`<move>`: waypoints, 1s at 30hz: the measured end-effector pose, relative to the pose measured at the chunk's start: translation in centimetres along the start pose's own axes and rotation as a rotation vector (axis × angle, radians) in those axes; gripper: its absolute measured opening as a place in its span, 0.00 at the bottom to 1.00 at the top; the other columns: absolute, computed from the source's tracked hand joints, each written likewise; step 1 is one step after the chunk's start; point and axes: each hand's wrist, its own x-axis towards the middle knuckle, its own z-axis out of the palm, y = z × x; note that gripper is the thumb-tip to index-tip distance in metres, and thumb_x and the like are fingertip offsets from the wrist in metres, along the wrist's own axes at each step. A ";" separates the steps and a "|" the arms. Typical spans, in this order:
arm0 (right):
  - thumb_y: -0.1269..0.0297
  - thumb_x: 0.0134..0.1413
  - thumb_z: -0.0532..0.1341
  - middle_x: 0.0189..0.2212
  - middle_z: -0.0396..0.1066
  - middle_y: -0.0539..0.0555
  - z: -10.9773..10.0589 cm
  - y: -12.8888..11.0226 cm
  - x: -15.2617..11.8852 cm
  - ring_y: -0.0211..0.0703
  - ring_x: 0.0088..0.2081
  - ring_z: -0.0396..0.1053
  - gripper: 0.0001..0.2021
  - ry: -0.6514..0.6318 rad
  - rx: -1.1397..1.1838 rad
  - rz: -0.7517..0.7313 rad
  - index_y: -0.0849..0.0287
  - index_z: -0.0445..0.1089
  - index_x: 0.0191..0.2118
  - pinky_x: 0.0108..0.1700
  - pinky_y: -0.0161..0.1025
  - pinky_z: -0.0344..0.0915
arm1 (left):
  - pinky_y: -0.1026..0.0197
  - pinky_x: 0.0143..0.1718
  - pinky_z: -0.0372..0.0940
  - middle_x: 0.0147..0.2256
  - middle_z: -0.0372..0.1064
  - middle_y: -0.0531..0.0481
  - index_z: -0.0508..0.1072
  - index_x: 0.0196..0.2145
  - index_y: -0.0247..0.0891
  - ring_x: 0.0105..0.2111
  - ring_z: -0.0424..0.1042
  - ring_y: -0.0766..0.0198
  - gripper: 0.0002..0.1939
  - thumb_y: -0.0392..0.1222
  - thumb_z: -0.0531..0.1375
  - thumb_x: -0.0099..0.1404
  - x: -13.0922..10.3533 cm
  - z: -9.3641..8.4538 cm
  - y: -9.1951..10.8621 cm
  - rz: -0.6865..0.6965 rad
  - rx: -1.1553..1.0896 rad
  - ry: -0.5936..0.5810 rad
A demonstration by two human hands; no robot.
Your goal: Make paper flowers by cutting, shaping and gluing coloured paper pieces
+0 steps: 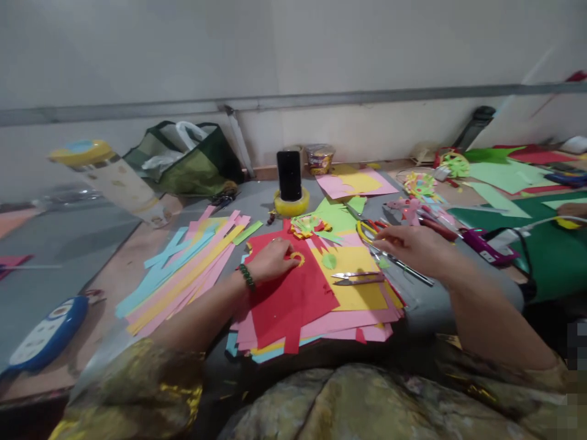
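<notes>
My left hand (271, 261), a green beaded bracelet on its wrist, rests over a red sheet of paper (293, 293). Its thumb and fingers close on a small yellow fringed paper ring (298, 260). Over to the right, my right hand (410, 247) hovers above pens (408, 272), close to scissors with yellow handles (365, 232). Its fingers are drawn together; whatever may be between them is hidden. Small metal snips (358, 278) lie on yellow paper (362, 297) between my hands. A multicoloured fringed paper flower (310, 227) sits just beyond the red sheet.
Coloured paper strips (197, 269) fan out at left, near a tilted bottle (119, 183) and a blue-and-white case (48, 333). A phone (289, 175) stands in a tape roll (291, 203). Behind are a green bag (183, 159) and a cup (320, 159). Another person's hand (571, 211) shows at far right.
</notes>
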 end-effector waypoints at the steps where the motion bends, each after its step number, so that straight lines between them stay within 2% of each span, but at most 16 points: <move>1: 0.54 0.61 0.56 0.28 0.79 0.53 -0.2 1.9 -0.3 0.44 0.27 0.72 0.16 0.028 0.021 0.059 0.56 0.79 0.39 0.26 0.35 0.57 | 0.56 0.34 0.63 0.32 0.71 0.44 0.62 0.25 0.42 0.34 0.71 0.53 0.10 0.46 0.59 0.59 0.2 0.1 -0.1 0.019 -0.016 -0.011; 4: 0.53 0.60 0.56 0.20 0.74 0.51 -0.7 5.7 -0.7 0.43 0.22 0.67 0.17 0.058 0.032 0.129 0.57 0.78 0.33 0.24 0.36 0.55 | 0.58 0.29 0.61 0.25 0.66 0.50 0.59 0.22 0.43 0.28 0.68 0.58 0.12 0.46 0.57 0.59 0.5 0.0 -0.4 0.076 -0.079 -0.061; 6: 0.53 0.61 0.55 0.20 0.74 0.51 -0.7 6.0 -0.4 0.43 0.22 0.68 0.17 0.043 0.015 0.117 0.57 0.78 0.34 0.24 0.36 0.55 | 0.60 0.29 0.62 0.24 0.66 0.52 0.61 0.22 0.42 0.27 0.68 0.60 0.12 0.47 0.56 0.60 0.8 -0.3 -0.3 0.116 -0.131 -0.093; 8: 0.55 0.63 0.55 0.27 0.78 0.53 -0.1 4.3 0.3 0.44 0.27 0.72 0.16 -0.006 -0.062 0.057 0.57 0.78 0.40 0.26 0.36 0.59 | 0.60 0.33 0.65 0.28 0.69 0.50 0.63 0.24 0.42 0.30 0.70 0.60 0.11 0.48 0.55 0.61 1.1 -0.5 -0.1 0.148 -0.173 -0.088; 10: 0.59 0.62 0.59 0.40 0.79 0.58 0.9 1.7 1.4 0.49 0.37 0.76 0.15 -0.071 -0.218 -0.068 0.59 0.75 0.48 0.32 0.37 0.64 | 0.58 0.39 0.66 0.33 0.71 0.48 0.65 0.26 0.41 0.35 0.71 0.58 0.10 0.48 0.56 0.61 1.2 -0.7 0.2 0.171 -0.192 -0.059; 13: 0.67 0.55 0.64 0.49 0.76 0.62 2.7 -2.0 3.4 0.54 0.48 0.73 0.16 -0.092 -0.286 -0.195 0.60 0.74 0.50 0.40 0.39 0.66 | 0.57 0.41 0.67 0.34 0.71 0.47 0.64 0.27 0.41 0.36 0.70 0.58 0.09 0.47 0.56 0.62 1.1 -0.5 0.4 0.207 -0.222 -0.030; 16: 0.71 0.58 0.61 0.49 0.75 0.65 4.2 -3.8 5.3 0.55 0.51 0.71 0.15 -0.082 -0.317 -0.292 0.62 0.73 0.51 0.41 0.40 0.64 | 0.57 0.40 0.68 0.34 0.72 0.48 0.66 0.28 0.41 0.35 0.70 0.59 0.08 0.45 0.56 0.62 0.6 0.0 0.3 0.238 -0.251 -0.036; 19: 0.71 0.62 0.58 0.44 0.76 0.66 5.0 -4.0 6.7 0.55 0.48 0.71 0.12 -0.069 -0.342 -0.374 0.65 0.75 0.48 0.40 0.40 0.62 | 0.56 0.41 0.69 0.35 0.74 0.48 0.67 0.28 0.41 0.36 0.71 0.58 0.06 0.44 0.58 0.61 0.0 0.3 0.2 0.250 -0.259 -0.050; 22: 0.71 0.65 0.56 0.41 0.78 0.66 4.9 -4.1 7.3 0.53 0.46 0.71 0.12 -0.044 -0.361 -0.415 0.65 0.76 0.45 0.36 0.39 0.60 | 0.55 0.41 0.70 0.36 0.75 0.47 0.68 0.29 0.41 0.37 0.73 0.57 0.07 0.45 0.58 0.60 -0.3 0.2 0.1 0.232 -0.310 -0.035; 24: 0.71 0.65 0.54 0.41 0.77 0.67 4.3 -4.6 7.1 0.54 0.45 0.71 0.13 -0.011 -0.373 -0.422 0.66 0.76 0.44 0.35 0.40 0.58 | 0.56 0.39 0.70 0.34 0.74 0.47 0.68 0.30 0.40 0.35 0.73 0.57 0.09 0.47 0.56 0.61 -0.4 -0.5 0.0 0.186 -0.366 0.030; 27: 0.69 0.66 0.53 0.41 0.77 0.66 3.4 -5.8 5.9 0.55 0.46 0.70 0.14 0.024 -0.376 -0.445 0.66 0.76 0.45 0.35 0.41 0.57 | 0.57 0.39 0.69 0.31 0.73 0.48 0.68 0.29 0.39 0.34 0.72 0.58 0.11 0.50 0.56 0.61 -0.9 -2.5 -0.5 0.115 -0.403 0.250; 30: 0.68 0.66 0.53 0.36 0.77 0.63 3.4 -6.8 3.9 0.52 0.41 0.70 0.14 0.075 -0.352 -0.575 0.64 0.76 0.40 0.33 0.41 0.56 | 0.57 0.39 0.68 0.33 0.74 0.47 0.69 0.32 0.39 0.36 0.72 0.57 0.13 0.52 0.58 0.60 -2.0 -4.8 -0.9 0.074 -0.419 0.425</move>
